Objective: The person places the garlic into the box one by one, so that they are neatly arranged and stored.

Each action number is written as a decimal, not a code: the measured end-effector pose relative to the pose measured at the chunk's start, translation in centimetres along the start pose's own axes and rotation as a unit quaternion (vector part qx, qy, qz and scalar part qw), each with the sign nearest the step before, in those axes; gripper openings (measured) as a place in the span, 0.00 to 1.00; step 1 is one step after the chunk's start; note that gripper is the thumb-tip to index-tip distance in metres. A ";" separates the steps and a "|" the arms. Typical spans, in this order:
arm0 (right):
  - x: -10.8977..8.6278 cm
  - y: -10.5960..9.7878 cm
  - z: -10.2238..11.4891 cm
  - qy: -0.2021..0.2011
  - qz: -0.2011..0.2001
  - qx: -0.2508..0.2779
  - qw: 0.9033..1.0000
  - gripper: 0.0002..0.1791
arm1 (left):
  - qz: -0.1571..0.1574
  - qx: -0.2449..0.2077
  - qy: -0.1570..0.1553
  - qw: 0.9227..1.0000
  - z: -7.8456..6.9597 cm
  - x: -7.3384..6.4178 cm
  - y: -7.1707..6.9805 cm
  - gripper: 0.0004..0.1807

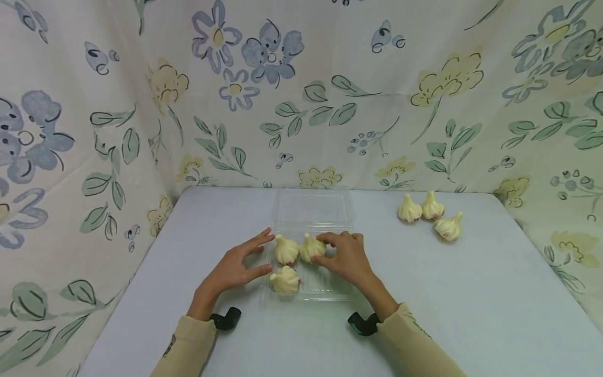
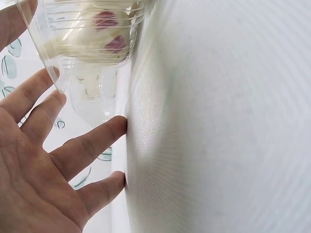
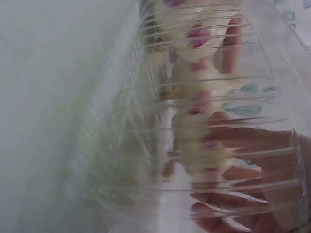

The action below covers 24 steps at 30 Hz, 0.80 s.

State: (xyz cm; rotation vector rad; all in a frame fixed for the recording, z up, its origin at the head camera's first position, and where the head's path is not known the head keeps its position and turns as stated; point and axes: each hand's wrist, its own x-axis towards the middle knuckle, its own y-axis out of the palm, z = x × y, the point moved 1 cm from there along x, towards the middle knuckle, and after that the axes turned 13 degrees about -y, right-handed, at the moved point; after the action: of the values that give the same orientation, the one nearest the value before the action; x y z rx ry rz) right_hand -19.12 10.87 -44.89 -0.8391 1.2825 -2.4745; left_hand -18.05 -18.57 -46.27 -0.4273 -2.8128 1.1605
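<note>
A clear plastic clamshell container lies open on the table, its lid folded away at the back. Inside its left part sit two garlic bulbs, one at the back and one in front. My right hand pinches a third garlic bulb between thumb and fingers, beside the back one. At the container's left edge my left hand spreads its fingers, with fingertips right at the plastic rim in the left wrist view. Through the ribbed wall, the right wrist view shows the right hand blurred.
Three more garlic bulbs lie grouped at the back right of the white table. A floral curtain hangs behind the table and along its sides. Both wrists wear a black camera mount.
</note>
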 end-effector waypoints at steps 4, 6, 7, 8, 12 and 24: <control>0.0 0.1 0.0 -0.002 0.007 -0.018 1.000 0.27 | -0.001 0.001 0.001 1.000 0.0 0.0 0.0 0.39; 0.0 0.2 0.0 -0.002 0.010 -0.025 1.000 0.28 | -0.001 0.001 0.002 1.000 0.0 0.0 0.0 0.39; 0.0 0.2 0.0 -0.002 0.012 -0.027 1.000 0.28 | -0.001 0.001 0.003 1.000 0.0 0.0 0.0 0.39; 0.0 0.2 0.0 0.000 0.013 -0.028 1.000 0.28 | 0.000 0.000 0.004 1.000 0.0 0.0 0.0 0.39; 0.0 0.3 0.0 0.005 0.019 -0.028 0.999 0.28 | 0.002 -0.001 0.006 1.000 0.0 0.0 0.0 0.39; 0.0 0.2 0.2 0.009 0.024 -0.026 0.999 0.29 | 0.001 0.000 0.001 1.000 -0.1 0.0 0.0 0.39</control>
State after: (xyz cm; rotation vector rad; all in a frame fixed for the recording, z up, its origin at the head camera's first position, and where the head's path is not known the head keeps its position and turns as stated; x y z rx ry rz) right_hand -19.02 10.65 -44.96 -0.7896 1.3624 -2.4259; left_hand -18.04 -18.51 -46.15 -0.4304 -2.8112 1.1594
